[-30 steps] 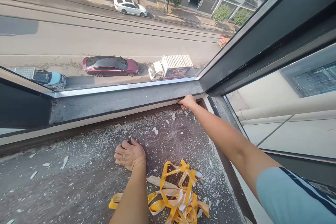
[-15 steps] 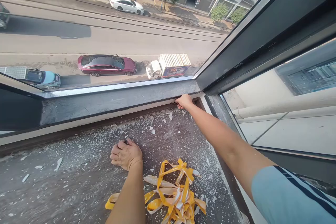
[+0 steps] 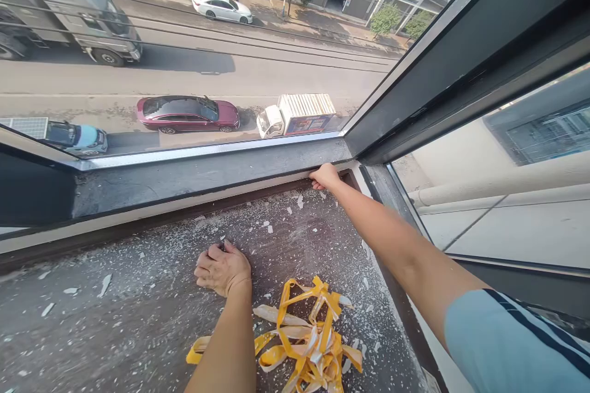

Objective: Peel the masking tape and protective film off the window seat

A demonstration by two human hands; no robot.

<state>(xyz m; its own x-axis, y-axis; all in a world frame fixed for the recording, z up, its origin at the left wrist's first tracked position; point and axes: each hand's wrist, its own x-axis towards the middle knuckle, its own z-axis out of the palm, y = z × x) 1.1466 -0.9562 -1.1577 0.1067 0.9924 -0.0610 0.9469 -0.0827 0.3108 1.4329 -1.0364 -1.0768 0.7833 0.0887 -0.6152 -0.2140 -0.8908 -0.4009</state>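
Note:
My right hand [image 3: 325,177] is at the far right corner of the dusty sill [image 3: 295,258], against the lower edge of the window frame [image 3: 207,173]. Its fingers are closed in a pinch, and whatever they grip is hidden. My left hand [image 3: 224,269] leans on the sill with its fingers curled under; a small dark bit shows by the thumb, too little to name. To the right of the left forearm lies a tangled heap of peeled yellow tape [image 3: 318,344], touched by neither hand.
White flakes [image 3: 105,285] and powder are scattered over the sill. A dark upright frame [image 3: 442,61] rises at the right, with a side window beside it. Beyond the glass, far below, are a street, a maroon car [image 3: 188,114] and a small white truck [image 3: 295,116].
Both hands are almost where they were; the right hand has shifted very slightly to the right. Outside, a large truck has come into view from the left.

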